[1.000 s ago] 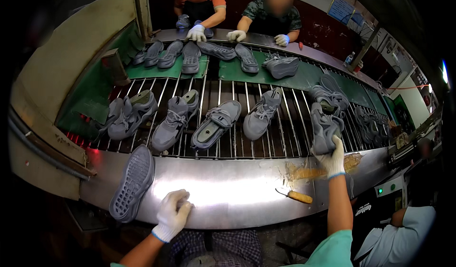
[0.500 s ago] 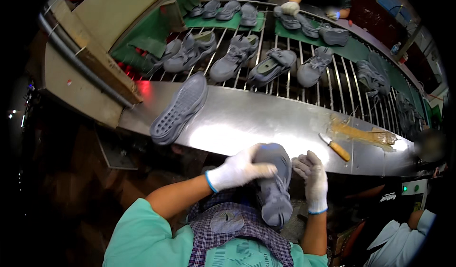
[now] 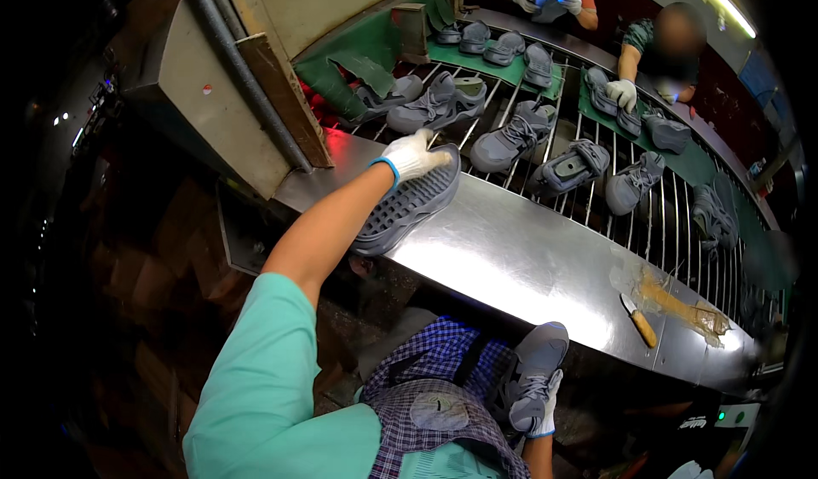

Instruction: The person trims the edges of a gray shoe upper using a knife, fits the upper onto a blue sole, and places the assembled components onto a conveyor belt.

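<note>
My left hand (image 3: 417, 157), in a white glove with a blue cuff, has its fingers closed on the far end of a grey shoe sole (image 3: 396, 215). The sole has a grid of hollows and lies on the steel ledge, overhanging its near edge. Low by my lap, my right hand (image 3: 548, 406) grips a grey laced shoe (image 3: 535, 372) from its right side. The shoe's toe points away from me; most of that hand's fingers are hidden behind it.
Beyond the ledge (image 3: 503, 257), several grey shoes (image 3: 511, 138) rest on a rack of metal bars (image 3: 588, 129). A wooden-handled knife (image 3: 639, 321) lies at the right beside brown tape (image 3: 682, 304). Two gloved co-workers handle shoes across the rack. A pipe (image 3: 247, 70) runs along the left panel.
My left hand has left the shoe and reached forward left to the sole. My right hand has closed on the shoe and lowered it. The view has swung left.
</note>
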A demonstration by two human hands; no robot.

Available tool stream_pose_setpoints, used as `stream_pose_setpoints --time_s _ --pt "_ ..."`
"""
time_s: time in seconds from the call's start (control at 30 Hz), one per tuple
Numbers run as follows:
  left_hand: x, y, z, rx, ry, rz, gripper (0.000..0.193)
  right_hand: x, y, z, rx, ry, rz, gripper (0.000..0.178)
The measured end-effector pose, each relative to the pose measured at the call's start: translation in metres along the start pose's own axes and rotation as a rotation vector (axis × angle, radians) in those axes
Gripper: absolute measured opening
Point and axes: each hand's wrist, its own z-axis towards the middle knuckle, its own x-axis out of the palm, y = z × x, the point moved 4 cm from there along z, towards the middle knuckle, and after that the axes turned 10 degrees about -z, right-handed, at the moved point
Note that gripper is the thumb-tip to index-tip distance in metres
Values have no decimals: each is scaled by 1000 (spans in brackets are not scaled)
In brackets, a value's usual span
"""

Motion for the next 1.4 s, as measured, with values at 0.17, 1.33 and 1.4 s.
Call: stream_pose_setpoints --time_s 0.17,1.33,1.4 --pt "13 -13 5 36 398 -623 53 17 20 6 -170 -177 -98 89" --pt "146 -157 -247 833 677 -828 92 76 11 -77 -216 -51 -396 64" --pt "147 -157 -245 829 678 -835 90 85 17 -78 -208 -78 -443 65"
